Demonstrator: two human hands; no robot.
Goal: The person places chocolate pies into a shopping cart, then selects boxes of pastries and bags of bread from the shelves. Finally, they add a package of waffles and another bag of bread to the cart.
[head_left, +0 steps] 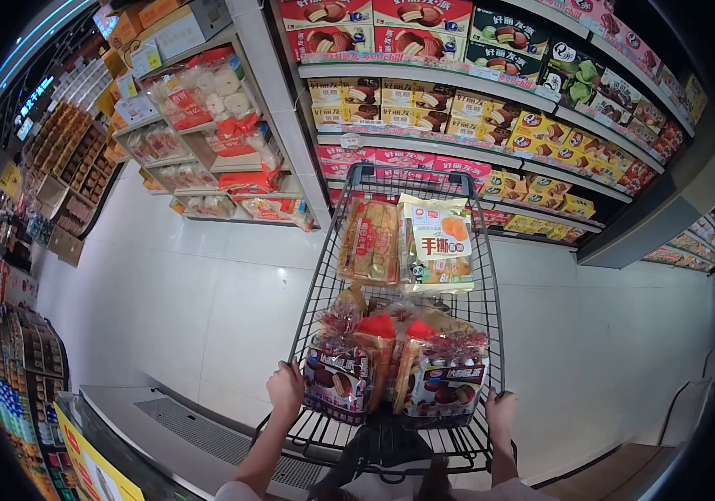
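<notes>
A dark wire shopping cart (317, 280) stands in front of me. My left hand (286, 388) is closed around its left rim, and my right hand (501, 412) grips the rim on the opposite side. At the cart's far end lie a bag of bread with red print (368, 240) and a cream-coloured bread bag (436, 244) side by side. Nearer to me are two purple-and-white packs of chocolate pies, one on the left (339, 377) and one on the right (448, 386). Other bagged breads are wedged between and behind them, partly hidden.
Shelves with boxed pies (414, 104) rise just beyond the cart. A rack of bagged bread (207, 104) stands left of a grey post. Tiled floor (232, 288) shows on both sides. A low grey ledge (182, 422) lies at my left.
</notes>
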